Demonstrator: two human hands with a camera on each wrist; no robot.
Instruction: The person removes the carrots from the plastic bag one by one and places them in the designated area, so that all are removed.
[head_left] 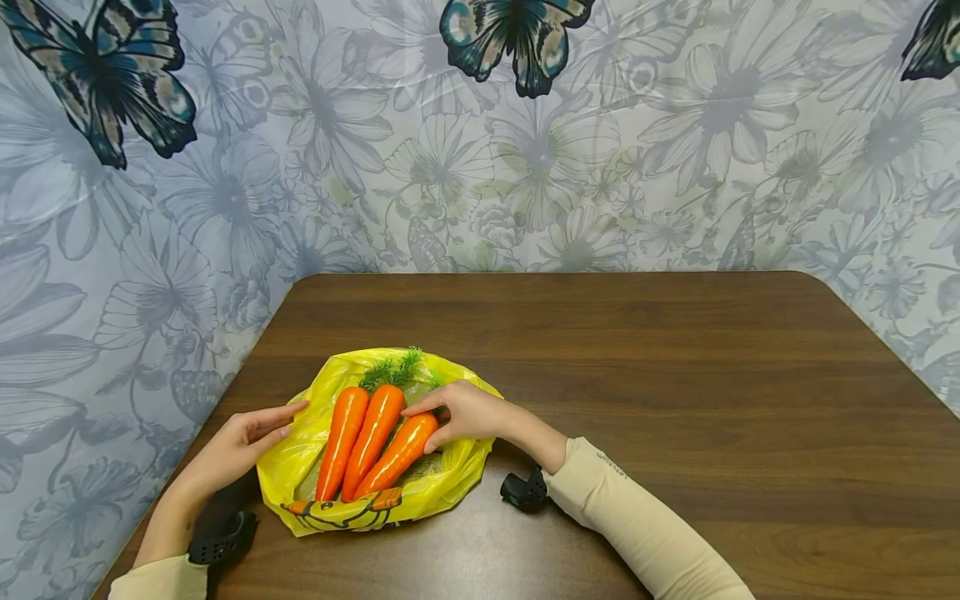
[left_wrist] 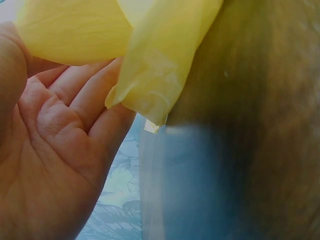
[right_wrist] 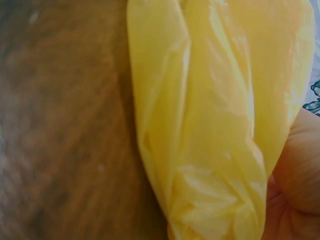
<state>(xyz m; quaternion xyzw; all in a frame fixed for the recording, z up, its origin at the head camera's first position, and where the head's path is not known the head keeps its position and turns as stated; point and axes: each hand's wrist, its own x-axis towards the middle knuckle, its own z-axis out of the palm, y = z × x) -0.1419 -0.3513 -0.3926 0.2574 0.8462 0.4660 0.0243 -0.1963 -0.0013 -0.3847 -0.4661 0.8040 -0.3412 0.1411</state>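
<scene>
An open yellow plastic bag lies on the table with its rim spread around three orange carrots. The left carrot and middle carrot lie side by side, with feathery green tops at the far end. At the bag's left rim, my left hand holds the plastic between thumb and fingers; the left wrist view shows the yellow film against the fingers. My right hand reaches over the right rim and pinches the thick end of the right carrot. Yellow plastic hides most of that hand in the right wrist view.
The brown wooden table extends to the right and behind the bag. A floral wall with butterfly figures stands beyond its far edge. Black wrist devices sit at the left wrist and right wrist.
</scene>
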